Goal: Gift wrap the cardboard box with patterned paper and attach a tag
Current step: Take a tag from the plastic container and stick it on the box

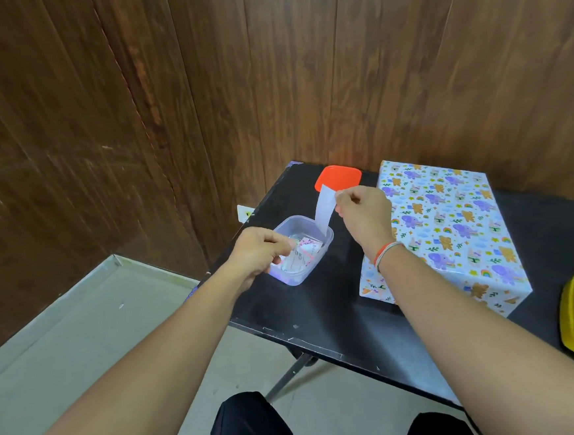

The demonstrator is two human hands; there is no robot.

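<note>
Tag stage: wrapped box (451,225) sits on counter (320,304), right of tub (302,250).
I see right hand (364,211) pinching white strip (324,207) above tub; left hand (260,250) curled on tags (304,253) inside.

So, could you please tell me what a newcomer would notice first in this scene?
Probably the wrapped box in animal-print paper, on the black table at right. Next, the right hand lifting a white paper strip from the clear plastic container that the left hand reaches into, with an orange lid behind.
</note>
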